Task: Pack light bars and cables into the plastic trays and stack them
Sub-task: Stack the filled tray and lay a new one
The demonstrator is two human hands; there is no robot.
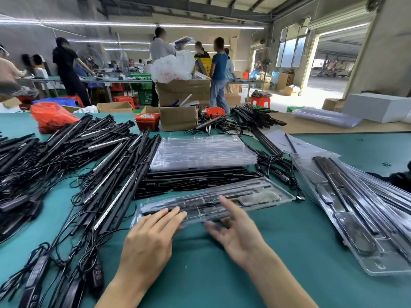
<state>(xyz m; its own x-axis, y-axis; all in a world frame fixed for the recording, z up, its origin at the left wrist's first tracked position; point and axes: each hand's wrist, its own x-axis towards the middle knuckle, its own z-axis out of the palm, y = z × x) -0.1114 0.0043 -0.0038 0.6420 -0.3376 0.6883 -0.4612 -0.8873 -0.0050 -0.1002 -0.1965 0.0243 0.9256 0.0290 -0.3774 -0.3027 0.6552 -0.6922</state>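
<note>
Covering the green table [289, 241]: light bars [66, 152]; 2 flat-fingered hands, left hand [149, 238] and right hand [238, 232], touch tray [222, 198].

A tray [222, 200] lies before the empty-tray stack [202, 152], light bars [89, 156] left, filled trays [364, 218] right.

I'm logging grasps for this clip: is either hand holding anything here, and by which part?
Nothing is gripped. The left hand lies with straight fingers on the near left end of the clear plastic tray; the blurred right hand is open at its near edge.
</note>
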